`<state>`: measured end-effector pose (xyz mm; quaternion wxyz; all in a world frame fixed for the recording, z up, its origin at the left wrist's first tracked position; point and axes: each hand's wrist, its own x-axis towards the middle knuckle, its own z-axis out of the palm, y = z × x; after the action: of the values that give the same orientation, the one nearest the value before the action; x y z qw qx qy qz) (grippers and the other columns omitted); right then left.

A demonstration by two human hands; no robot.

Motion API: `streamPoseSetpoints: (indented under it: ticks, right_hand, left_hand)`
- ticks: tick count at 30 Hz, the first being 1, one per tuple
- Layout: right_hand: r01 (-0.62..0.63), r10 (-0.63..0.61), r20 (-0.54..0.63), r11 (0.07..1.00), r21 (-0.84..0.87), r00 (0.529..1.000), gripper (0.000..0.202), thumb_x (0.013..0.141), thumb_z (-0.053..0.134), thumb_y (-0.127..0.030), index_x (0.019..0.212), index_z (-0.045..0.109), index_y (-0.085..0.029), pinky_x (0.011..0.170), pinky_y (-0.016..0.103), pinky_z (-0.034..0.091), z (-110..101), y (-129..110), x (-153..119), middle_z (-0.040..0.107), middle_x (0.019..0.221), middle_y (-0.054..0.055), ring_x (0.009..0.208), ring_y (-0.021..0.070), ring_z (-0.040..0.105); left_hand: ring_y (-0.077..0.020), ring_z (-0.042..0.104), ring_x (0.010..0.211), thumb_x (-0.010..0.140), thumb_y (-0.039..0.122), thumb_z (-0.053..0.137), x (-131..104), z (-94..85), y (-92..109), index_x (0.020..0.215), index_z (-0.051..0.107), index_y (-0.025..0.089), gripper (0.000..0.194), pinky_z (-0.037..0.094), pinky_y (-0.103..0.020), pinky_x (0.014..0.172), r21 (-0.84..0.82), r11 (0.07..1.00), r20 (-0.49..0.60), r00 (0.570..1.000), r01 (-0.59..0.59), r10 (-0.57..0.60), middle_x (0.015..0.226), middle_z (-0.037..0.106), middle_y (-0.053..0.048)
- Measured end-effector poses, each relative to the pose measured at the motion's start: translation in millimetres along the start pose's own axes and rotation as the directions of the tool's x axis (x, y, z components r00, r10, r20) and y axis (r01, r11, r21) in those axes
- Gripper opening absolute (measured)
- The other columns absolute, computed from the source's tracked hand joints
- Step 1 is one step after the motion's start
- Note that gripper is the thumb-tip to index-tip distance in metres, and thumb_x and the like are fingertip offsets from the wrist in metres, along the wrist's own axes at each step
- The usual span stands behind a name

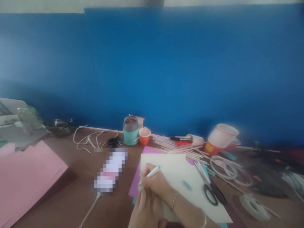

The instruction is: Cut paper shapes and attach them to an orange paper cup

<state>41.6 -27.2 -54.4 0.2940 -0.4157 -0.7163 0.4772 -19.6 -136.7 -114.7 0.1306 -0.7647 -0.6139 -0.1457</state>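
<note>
My right hand [154,182] grips a white marker [154,171] with a teal end, its tip slanting down to the left. Close below it, my left hand [146,207] has its fingers pressed together near the marker's tip; whatever lies between them is hidden. Both hands are over a large white sheet of paper [171,163], with purple paper [134,185] showing from underneath. A small teal cap-like piece [187,185] rests on the sheet. To the right, black-handled scissors [210,193] lie partly open across the paper.
Pink paper [33,183] covers the left side. A pixelated phone [111,172] trails a white cable [89,211]. Behind stand a teal container [131,134], an orange cup [144,136] and stacked paper cups [219,139]. Straws [166,144] and tape rolls [254,207] lie rightward.
</note>
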Motion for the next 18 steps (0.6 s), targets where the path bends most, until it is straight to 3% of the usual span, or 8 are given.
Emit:
streamPoseSetpoints:
  ticks: [7, 18]
  right_hand:
    - [-0.021, 0.022, 0.018, 0.999, -0.025, 1.0, 0.019, 0.067, 0.057, -0.02, 0.055, 0.042, -0.019, 0.044, 0.018, 0.027, 0.4, -4.6, -1.6, 0.04, 0.048, -0.008, 0.048, 0.0072, 0.036]
    - [0.009, -0.01, -0.008, 0.998, -0.054, 1.0, 0.019, 0.067, 0.056, -0.02, 0.055, 0.041, -0.019, 0.047, 0.019, 0.028, 0.0, -6.5, -1.8, 0.04, 0.05, -0.008, 0.05, 0.008, 0.036]
  left_hand:
    - [-0.0358, 0.047, 0.112, 0.072, 0.039, 0.06, 2.7, -4.0, -1.2, 0.127, 0.048, 0.012, 0.062, 0.043, -0.045, 0.087, 0.021, 0.999, 0.012, 0.999, -0.032, 0.032, 0.122, 0.057, -0.017]
    - [-0.0354, 0.046, 0.113, 0.072, 0.034, 0.061, 0.9, -6.2, 1.4, 0.123, 0.05, 0.01, 0.058, 0.041, -0.045, 0.091, -0.013, 1.0, 0.028, 1.0, 0.009, -0.009, 0.123, 0.056, -0.017]
